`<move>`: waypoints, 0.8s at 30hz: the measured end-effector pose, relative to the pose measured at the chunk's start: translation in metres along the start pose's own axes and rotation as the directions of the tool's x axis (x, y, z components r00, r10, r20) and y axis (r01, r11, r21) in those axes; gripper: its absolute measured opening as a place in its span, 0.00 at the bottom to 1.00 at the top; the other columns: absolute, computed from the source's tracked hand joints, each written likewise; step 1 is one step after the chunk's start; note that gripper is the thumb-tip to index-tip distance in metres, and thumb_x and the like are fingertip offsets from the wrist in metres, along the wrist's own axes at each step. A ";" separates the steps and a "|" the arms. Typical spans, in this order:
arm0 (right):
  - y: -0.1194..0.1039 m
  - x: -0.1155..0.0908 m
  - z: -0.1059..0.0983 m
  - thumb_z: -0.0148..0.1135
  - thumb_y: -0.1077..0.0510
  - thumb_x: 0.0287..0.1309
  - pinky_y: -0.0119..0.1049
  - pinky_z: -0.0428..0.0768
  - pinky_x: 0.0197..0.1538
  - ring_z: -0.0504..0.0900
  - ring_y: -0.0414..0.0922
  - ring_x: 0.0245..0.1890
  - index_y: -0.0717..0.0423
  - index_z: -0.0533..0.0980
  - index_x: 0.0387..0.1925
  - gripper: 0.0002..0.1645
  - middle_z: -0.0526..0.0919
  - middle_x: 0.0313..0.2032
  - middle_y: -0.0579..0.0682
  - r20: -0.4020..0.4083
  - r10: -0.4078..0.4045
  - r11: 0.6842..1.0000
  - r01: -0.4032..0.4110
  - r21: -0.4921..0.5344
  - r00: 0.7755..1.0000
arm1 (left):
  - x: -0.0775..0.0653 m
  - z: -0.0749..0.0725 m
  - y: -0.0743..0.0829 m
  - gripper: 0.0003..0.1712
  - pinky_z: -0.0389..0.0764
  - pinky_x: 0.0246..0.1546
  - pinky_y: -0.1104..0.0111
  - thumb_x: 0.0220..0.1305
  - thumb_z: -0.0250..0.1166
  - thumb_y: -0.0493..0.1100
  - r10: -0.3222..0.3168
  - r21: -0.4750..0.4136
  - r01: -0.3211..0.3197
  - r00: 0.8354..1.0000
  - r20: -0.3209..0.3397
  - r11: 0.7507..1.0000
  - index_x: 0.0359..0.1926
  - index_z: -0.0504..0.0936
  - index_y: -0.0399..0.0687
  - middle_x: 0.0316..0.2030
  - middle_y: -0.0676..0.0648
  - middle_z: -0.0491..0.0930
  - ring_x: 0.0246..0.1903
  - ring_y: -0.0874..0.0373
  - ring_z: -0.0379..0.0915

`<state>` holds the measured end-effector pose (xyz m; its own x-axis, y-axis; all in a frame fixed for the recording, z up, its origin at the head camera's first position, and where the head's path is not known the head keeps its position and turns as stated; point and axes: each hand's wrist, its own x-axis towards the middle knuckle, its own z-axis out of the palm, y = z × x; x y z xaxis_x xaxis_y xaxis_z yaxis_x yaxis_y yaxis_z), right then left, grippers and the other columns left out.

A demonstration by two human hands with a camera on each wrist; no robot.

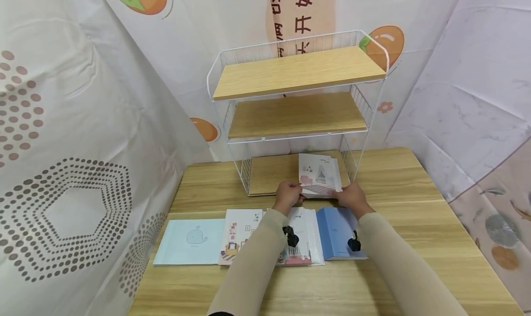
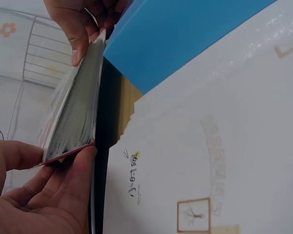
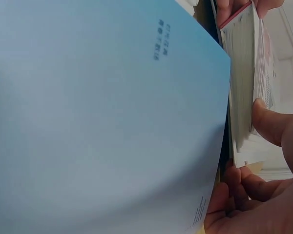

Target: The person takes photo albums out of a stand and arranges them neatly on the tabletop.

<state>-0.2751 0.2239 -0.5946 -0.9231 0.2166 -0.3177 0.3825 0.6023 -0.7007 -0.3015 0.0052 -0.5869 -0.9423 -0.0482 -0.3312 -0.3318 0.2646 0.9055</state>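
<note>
A thick white book (image 1: 317, 171) with a pastel drawing on its cover lies over the right part of the rack's bottom shelf (image 1: 269, 173). My left hand (image 1: 288, 196) grips its near left corner, thumb and fingers on either side of the edge. At the near right corner my right hand (image 1: 352, 200) pinches the same book, thumb on top and fingers below. The page edges (image 2: 78, 112) face the left wrist camera, with a red strip along one side. Just below the hands sit a blue book (image 1: 338, 233) and a white illustrated book (image 1: 298, 233), partly covered by the left sleeve.
A white wire rack with wooden top (image 1: 298, 72) and middle (image 1: 296, 115) shelves stands at the back of the wooden table (image 1: 415, 242). Left along the row are a pale blue whale book (image 1: 191, 242) and another illustrated book (image 1: 240, 231). Printed cloth (image 1: 83, 122) hangs around.
</note>
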 end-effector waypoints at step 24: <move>-0.001 -0.022 -0.007 0.74 0.45 0.60 0.35 0.75 0.31 0.78 0.50 0.34 0.70 0.81 0.48 0.31 0.85 0.39 0.61 0.017 -0.086 0.995 0.085 0.042 0.996 | -0.021 -0.013 -0.012 0.14 0.86 0.27 0.67 0.56 0.78 0.35 0.095 -0.089 -0.091 0.995 0.040 0.992 0.33 0.78 0.40 0.30 0.45 0.82 0.30 0.48 0.88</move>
<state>-0.2559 0.2244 -0.5824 -0.9518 0.1505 -0.2672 0.3036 0.5859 -0.7513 -0.2783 -0.0097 -0.5875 -0.9671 0.0153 -0.2540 -0.2472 0.1807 0.9520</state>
